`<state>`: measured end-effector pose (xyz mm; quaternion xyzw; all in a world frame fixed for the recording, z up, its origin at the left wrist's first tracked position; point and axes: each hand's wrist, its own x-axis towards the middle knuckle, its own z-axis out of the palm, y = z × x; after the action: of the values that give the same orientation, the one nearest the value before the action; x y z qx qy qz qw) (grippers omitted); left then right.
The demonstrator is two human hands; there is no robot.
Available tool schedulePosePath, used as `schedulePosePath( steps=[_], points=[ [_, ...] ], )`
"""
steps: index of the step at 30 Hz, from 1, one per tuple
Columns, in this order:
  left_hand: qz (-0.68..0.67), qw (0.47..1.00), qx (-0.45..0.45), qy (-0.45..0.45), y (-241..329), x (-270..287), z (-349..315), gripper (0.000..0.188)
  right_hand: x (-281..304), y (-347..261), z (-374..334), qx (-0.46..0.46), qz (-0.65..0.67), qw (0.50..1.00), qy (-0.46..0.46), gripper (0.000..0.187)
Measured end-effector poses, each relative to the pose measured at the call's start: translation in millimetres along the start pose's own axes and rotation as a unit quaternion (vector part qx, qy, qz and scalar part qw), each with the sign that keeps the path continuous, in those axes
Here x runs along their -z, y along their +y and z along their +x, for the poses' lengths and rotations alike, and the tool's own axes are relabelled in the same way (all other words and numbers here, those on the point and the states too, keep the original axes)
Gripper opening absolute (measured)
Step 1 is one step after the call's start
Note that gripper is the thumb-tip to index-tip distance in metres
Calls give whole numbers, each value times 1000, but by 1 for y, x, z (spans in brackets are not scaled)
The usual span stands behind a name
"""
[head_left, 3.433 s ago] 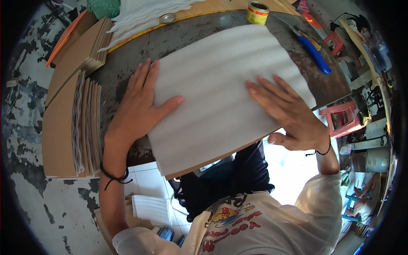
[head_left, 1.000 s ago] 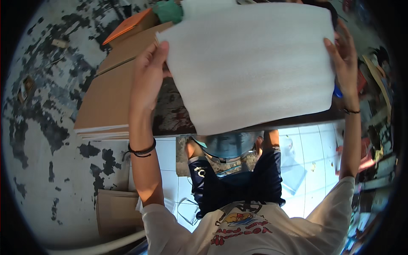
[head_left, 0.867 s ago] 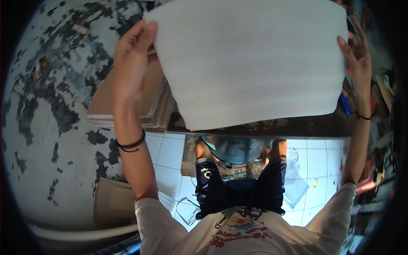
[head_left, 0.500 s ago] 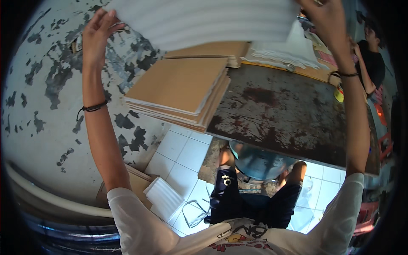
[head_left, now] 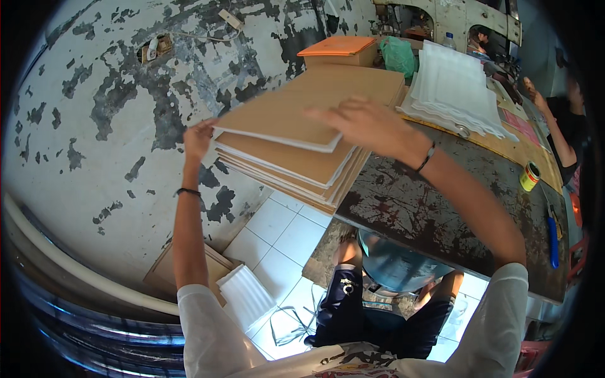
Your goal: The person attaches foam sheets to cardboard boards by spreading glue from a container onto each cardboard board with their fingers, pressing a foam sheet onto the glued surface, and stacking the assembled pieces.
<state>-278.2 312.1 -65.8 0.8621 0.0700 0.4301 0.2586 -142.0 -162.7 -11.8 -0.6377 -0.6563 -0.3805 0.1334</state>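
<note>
Table (head_left: 435, 205) stands scuffed near peeling wall (head_left: 75, 170); left hand (head_left: 198, 138) grips cardboard sheet (head_left: 274, 120), right hand (head_left: 368, 126) straight-fingered.

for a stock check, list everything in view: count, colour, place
table: one, dark, centre right
stacked cardboard: uncounted, brown, table's left
raised cardboard sheet: one, brown, over stack
foam sheets: uncounted, white, table's far side
box: one, orange-topped, beyond stack
plastic bag: one, green, beside box
tin: one, yellow, table's right
tool: one, blue-handled, table's right
wall: one, peeling white, left
co-worker: at least one, dark clothing, far right
left hand: one, black wristband, sheet's corner
right hand: one, black wristband, over sheet
</note>
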Motion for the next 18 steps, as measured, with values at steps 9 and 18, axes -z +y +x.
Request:
schedulePosePath(
  steps=[9,18],
  points=[
    [-24,996,73,54,7,-25,-26,32,12,-16,-7,-63,210,972,-83,72],
    [-165,977,128,39,2,-24,-37,34,35,-33,-25,-33,288,953,-86,51]
  ],
)
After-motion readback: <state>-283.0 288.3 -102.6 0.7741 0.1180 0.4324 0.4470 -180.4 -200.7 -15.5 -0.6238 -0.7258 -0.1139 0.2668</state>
